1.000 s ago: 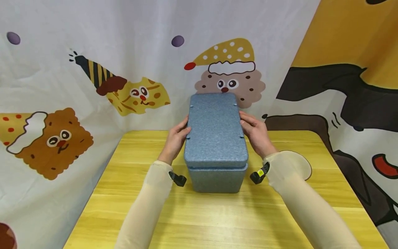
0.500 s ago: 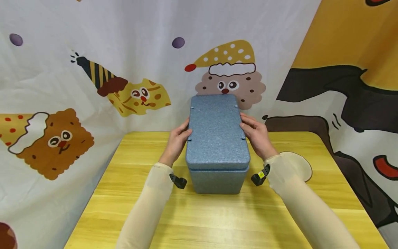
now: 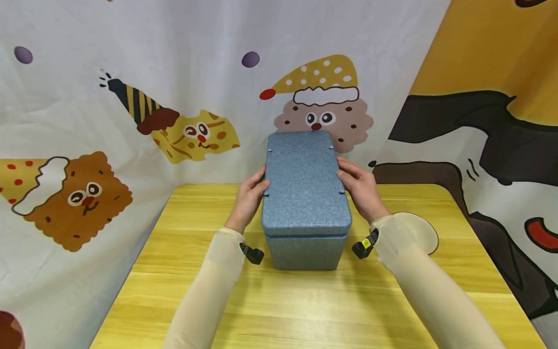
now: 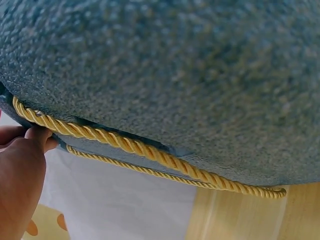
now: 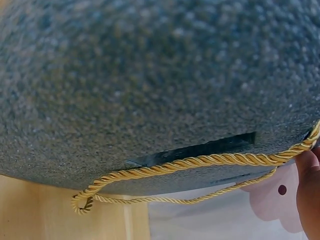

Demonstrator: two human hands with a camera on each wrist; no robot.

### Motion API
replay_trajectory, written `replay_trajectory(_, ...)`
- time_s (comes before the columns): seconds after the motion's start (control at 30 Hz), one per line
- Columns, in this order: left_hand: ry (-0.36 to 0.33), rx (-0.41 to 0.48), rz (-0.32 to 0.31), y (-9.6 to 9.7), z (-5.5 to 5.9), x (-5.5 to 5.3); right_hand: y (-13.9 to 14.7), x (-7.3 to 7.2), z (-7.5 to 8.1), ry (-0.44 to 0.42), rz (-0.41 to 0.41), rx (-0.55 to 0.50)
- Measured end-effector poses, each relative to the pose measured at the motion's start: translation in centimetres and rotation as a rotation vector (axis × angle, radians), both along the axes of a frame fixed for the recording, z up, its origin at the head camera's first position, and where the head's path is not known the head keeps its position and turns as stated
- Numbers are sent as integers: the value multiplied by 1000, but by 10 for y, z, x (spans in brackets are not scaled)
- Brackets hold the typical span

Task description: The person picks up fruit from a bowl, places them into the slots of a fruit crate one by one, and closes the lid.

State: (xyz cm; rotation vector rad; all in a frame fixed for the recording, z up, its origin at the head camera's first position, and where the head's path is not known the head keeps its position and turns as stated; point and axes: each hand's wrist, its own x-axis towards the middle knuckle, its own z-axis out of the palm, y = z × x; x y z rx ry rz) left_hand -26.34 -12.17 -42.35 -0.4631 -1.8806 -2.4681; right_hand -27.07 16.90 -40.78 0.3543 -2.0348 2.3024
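Observation:
A blue-grey speckled foam box [image 3: 307,254] stands on the table, with its foam lid [image 3: 307,184] on top. A thin seam runs between them at the front. My left hand [image 3: 248,196] grips the lid's left edge, thumb near the top and fingers along the side. Opposite it, my right hand [image 3: 362,189] holds the right edge the same way. A twisted gold cord [image 4: 132,145] runs along the left side in the left wrist view, its far end beside my thumb. Another gold cord [image 5: 215,160] hangs on the right side, below a dark slot. Several fingertips are hidden.
The yellow wood-grain table [image 3: 279,310] has rounded back corners. Right behind the box hangs a white cloth [image 3: 183,58] printed with cartoon cookies. A pale round cloth print or disc [image 3: 420,232] shows beside my right sleeve.
The lid's front end has shifted slightly to the right over the box, and the gap below it at the front has narrowed. Both hands keep their places at the lid's sides.

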Motion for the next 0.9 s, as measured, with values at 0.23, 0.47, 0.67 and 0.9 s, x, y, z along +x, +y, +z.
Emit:
replay_trajectory(0.23,0,-11,13,0,0,0,-1,-1,-1,-1,9,-5)
replay_trajectory(0.47,79,-118,24,-1,-1,2,2,0,-5,11,12,-49)
replay_trajectory(0.67,54,-113,29,-1,-1,1,0,0,-5,13,-13,3)
replay_trajectory(0.9,8,-28,29,1,-1,-2,-1,0,-5,30,-26,39)
